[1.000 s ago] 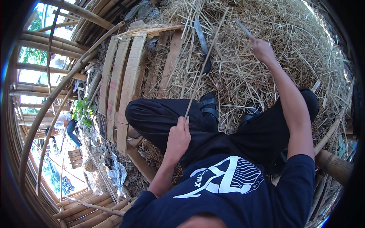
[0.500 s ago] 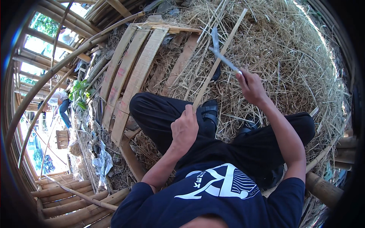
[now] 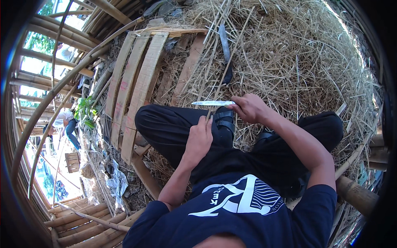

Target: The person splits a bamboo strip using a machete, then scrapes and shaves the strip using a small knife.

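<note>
The left hand (image 3: 199,138) pinches the near end of a thin, straight bamboo strip (image 3: 234,50) slanting away from it. Right of that, the right hand (image 3: 250,108) grips a knife (image 3: 211,103), its smooth, shiny blade crossing the strip just past the left fingertips; whether they touch is unclear. Beyond both hands spreads dry, tangled straw (image 3: 297,53); leftward are flat wooden slats (image 3: 142,74) and round bamboo poles (image 3: 111,11).
</note>
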Demonstrator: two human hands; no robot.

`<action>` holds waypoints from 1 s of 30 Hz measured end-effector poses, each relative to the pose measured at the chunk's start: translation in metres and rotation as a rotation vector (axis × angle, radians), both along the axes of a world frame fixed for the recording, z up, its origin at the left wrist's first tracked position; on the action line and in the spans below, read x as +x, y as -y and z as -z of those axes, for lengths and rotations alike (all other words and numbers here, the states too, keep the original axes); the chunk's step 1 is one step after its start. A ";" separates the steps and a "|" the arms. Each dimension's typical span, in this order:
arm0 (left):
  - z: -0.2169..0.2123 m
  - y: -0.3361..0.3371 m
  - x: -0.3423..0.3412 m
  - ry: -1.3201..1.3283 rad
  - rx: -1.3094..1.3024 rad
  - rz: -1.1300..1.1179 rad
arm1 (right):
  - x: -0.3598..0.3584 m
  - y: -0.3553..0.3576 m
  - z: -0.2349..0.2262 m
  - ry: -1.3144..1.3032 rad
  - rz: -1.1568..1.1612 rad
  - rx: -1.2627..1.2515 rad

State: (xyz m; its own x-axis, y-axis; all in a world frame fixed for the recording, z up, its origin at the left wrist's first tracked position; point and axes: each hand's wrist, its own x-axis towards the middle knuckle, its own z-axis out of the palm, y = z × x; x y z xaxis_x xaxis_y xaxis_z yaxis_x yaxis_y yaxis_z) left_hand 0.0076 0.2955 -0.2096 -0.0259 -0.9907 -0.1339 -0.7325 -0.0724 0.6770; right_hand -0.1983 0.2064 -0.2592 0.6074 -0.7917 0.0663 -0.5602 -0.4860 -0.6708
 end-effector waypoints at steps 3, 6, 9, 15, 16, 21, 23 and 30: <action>0.005 -0.004 0.000 0.010 0.030 -0.005 | -0.001 0.007 0.012 -0.098 0.001 -0.058; 0.010 -0.009 0.006 0.032 0.016 -0.026 | 0.000 0.015 0.014 -0.184 -0.017 -0.084; 0.003 -0.031 0.010 0.065 0.050 -0.039 | -0.027 0.059 0.039 -0.237 0.322 0.132; -0.004 -0.069 0.015 -0.133 0.169 0.006 | -0.133 0.116 0.025 -0.418 0.876 0.040; -0.002 -0.067 0.013 -0.178 0.213 -0.013 | -0.123 0.120 0.031 -0.250 0.868 0.122; -0.008 -0.040 0.016 -0.164 0.140 0.017 | -0.054 0.093 0.003 -0.008 0.584 0.333; -0.001 -0.034 0.020 -0.219 0.175 0.015 | -0.032 0.074 -0.006 0.171 0.475 0.435; 0.010 -0.022 0.011 -0.458 0.509 0.036 | -0.009 0.043 -0.029 0.631 0.544 0.835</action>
